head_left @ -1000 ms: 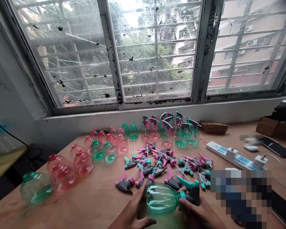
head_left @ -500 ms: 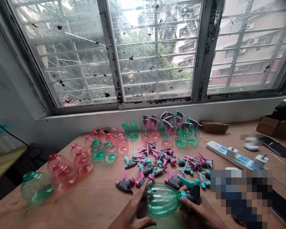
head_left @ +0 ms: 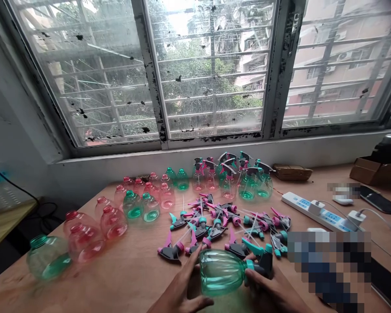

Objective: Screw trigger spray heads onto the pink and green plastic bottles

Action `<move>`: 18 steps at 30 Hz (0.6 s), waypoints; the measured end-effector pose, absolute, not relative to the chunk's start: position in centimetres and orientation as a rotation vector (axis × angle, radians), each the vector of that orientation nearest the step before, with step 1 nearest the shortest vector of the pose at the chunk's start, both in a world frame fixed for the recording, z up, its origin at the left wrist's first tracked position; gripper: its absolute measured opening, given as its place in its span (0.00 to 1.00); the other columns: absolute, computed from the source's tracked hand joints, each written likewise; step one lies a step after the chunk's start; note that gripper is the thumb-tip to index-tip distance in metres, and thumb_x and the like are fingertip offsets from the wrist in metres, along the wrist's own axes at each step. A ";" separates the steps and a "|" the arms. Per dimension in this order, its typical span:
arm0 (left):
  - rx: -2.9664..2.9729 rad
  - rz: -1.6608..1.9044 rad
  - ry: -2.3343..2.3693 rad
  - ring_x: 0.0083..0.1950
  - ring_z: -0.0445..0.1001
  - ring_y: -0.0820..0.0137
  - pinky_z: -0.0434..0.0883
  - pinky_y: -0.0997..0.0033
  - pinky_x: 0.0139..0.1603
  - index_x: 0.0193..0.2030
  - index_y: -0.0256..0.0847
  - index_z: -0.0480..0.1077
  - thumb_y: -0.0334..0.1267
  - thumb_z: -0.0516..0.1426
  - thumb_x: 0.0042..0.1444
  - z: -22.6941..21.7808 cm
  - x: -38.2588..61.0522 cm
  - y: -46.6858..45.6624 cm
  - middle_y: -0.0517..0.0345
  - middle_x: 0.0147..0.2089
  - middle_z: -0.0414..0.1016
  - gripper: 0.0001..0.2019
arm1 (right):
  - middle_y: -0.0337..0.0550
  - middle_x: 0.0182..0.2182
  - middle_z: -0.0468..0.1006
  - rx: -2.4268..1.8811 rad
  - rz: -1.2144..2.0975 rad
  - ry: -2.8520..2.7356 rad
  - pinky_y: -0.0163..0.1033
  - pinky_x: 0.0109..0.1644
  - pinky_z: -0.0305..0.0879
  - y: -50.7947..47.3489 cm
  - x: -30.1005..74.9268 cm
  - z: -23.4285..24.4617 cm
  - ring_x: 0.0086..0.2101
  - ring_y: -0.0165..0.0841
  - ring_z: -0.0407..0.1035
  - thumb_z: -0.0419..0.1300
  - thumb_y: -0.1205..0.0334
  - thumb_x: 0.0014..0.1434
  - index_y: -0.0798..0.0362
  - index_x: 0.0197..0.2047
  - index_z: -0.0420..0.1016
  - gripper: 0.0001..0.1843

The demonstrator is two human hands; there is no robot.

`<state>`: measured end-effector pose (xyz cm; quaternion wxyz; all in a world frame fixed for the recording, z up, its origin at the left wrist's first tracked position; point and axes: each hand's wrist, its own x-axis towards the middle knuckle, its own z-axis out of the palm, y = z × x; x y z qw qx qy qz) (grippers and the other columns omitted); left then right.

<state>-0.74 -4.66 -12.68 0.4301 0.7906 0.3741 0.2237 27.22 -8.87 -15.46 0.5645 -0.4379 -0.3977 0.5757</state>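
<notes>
A green transparent spray bottle (head_left: 222,273) lies tilted on its side in front of me, its neck pointing right. My left hand (head_left: 187,282) cups its base end, index finger along the upper edge and thumb below; the other fingers are hidden. My right hand (head_left: 263,284) grips the teal collar (head_left: 248,266) at the neck with thumb and fingers. The black spray head with a teal trigger (head_left: 253,248) sits on the neck. Just beyond my hands lie several loose spray heads (head_left: 218,226), black with pink or teal parts.
Pink bottles (head_left: 86,243) and green bottles (head_left: 47,256) without heads stand at the left. Several bottles with spray heads (head_left: 228,184) stand at the back near the window. A white power strip (head_left: 322,213), a phone (head_left: 381,200) and a cardboard box (head_left: 376,171) are on the right.
The view has shifted very slightly. My hands and the spray bottle keep almost the same pose.
</notes>
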 end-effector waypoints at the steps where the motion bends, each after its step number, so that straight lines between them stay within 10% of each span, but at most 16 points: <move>1: 1.990 0.562 0.929 0.79 0.44 0.54 0.50 0.48 0.77 0.76 0.58 0.38 0.30 0.68 0.52 -12.8 -0.8 -4.6 0.58 0.80 0.42 0.54 | 0.38 0.21 0.81 -1.030 1.347 -0.937 0.38 0.27 0.63 -8.9 27.2 -15.5 0.21 0.33 0.70 0.74 0.44 0.48 0.51 0.40 0.71 0.26; 13: 1.954 0.538 0.944 0.80 0.38 0.53 0.42 0.45 0.78 0.76 0.55 0.36 0.30 0.67 0.53 -12.4 -0.8 -4.8 0.57 0.80 0.39 0.54 | 0.39 0.21 0.82 -1.054 1.339 -0.942 0.38 0.26 0.64 -8.8 27.3 -15.9 0.20 0.34 0.71 0.74 0.42 0.47 0.50 0.40 0.70 0.27; 18: 1.900 0.644 0.795 0.78 0.47 0.54 0.57 0.51 0.75 0.76 0.60 0.36 0.36 0.64 0.60 -13.4 -0.8 -4.4 0.60 0.81 0.34 0.48 | 0.39 0.21 0.83 -1.063 1.350 -0.947 0.38 0.27 0.65 -8.7 27.4 -16.2 0.21 0.34 0.71 0.74 0.42 0.47 0.51 0.41 0.71 0.28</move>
